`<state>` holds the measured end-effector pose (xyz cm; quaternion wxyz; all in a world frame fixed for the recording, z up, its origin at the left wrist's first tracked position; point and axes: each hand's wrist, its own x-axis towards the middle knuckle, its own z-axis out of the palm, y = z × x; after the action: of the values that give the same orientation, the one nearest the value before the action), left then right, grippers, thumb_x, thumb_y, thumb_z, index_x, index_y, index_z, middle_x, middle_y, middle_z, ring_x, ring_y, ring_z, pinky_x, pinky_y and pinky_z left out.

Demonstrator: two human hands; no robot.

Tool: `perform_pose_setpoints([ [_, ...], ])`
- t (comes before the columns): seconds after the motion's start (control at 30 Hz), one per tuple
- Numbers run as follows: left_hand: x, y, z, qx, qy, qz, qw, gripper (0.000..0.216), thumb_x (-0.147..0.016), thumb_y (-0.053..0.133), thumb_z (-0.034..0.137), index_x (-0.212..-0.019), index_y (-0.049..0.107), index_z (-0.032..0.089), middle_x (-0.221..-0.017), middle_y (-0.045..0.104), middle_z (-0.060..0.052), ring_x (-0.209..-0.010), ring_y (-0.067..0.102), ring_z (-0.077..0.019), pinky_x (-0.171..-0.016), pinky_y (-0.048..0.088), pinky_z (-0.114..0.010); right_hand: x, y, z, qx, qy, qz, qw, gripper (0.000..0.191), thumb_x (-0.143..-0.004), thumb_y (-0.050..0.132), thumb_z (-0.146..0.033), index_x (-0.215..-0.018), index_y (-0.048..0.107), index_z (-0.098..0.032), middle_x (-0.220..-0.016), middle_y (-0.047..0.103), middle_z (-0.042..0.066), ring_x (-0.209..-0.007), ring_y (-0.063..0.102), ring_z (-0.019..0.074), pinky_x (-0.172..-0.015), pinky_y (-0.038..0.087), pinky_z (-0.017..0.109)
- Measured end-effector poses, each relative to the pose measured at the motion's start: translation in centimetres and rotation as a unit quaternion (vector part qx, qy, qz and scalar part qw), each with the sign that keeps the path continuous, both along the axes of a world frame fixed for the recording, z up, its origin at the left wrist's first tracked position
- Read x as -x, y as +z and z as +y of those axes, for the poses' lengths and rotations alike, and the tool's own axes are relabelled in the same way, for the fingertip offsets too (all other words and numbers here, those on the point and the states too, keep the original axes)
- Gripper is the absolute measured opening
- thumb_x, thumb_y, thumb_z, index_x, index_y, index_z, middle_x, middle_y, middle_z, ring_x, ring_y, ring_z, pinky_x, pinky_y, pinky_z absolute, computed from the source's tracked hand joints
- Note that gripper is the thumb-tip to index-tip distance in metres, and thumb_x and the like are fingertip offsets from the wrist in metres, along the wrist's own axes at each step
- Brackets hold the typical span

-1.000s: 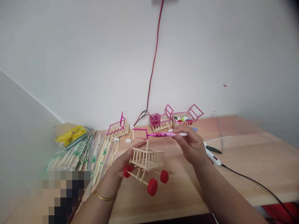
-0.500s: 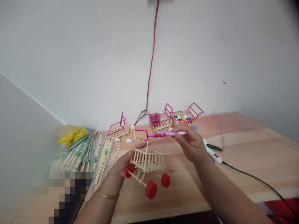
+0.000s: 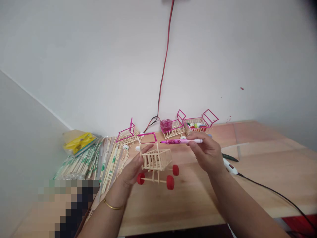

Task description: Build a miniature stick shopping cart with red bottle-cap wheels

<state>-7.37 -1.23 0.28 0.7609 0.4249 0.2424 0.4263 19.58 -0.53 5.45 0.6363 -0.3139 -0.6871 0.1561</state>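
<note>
My left hand (image 3: 132, 167) is closed on a miniature shopping cart (image 3: 159, 160) made of thin wooden sticks, held above the table. Red round wheels (image 3: 170, 182) sit on its stick axles, and part of its handle frame (image 3: 155, 137) is coloured magenta. Between the thumb and fingers of my right hand (image 3: 208, 150) is a pink marker (image 3: 182, 141), uncapped, its dark tip pointing left. A small gap separates that tip from the handle frame. The fingers of my left hand are partly hidden behind the cart.
Along the wall stand more stick carts (image 3: 128, 134) with magenta rims, and a magenta cup (image 3: 166, 125). Bundled sticks (image 3: 79, 158) and a yellow packet (image 3: 80, 142) lie at left. At right are a white corded tool (image 3: 230, 166) and a dark green blade-shaped object (image 3: 230, 157).
The cart has tilted, so its wheels sit higher and its basket shows from a flatter angle. The marker tip has moved off the handle frame to its right.
</note>
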Motion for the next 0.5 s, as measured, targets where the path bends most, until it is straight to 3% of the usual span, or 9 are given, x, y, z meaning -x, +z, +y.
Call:
perform_pose_setpoints([
  [0.37, -0.43, 0.53, -0.07, -0.006, 0.015, 0.024, 1.000, 0.085, -0.066, 0.078, 0.056, -0.140, 0.047, 0.026, -0.132, 0.058, -0.012, -0.112, 0.060, -0.0300, -0.087, 0.048, -0.035, 0.56, 0.12, 0.13, -0.004, 0.001, -0.035, 0.999, 0.011, -0.089, 0.061, -0.023, -0.099, 0.067, -0.025, -0.089, 0.070, 0.003, -0.083, 0.066, 0.0181, -0.074, 0.054, 0.031],
  [0.5, -0.90, 0.73, 0.04, -0.044, 0.061, 0.040, 0.996, 0.080, -0.065, 0.080, 0.050, -0.135, 0.052, 0.025, -0.135, 0.057, -0.012, -0.119, 0.056, -0.0317, -0.091, 0.047, -0.036, 0.58, 0.20, 0.04, -0.037, -0.020, -0.049, 0.998, 0.014, -0.088, 0.060, -0.019, -0.100, 0.066, -0.025, -0.089, 0.069, 0.003, -0.083, 0.065, 0.0193, -0.074, 0.053, 0.033],
])
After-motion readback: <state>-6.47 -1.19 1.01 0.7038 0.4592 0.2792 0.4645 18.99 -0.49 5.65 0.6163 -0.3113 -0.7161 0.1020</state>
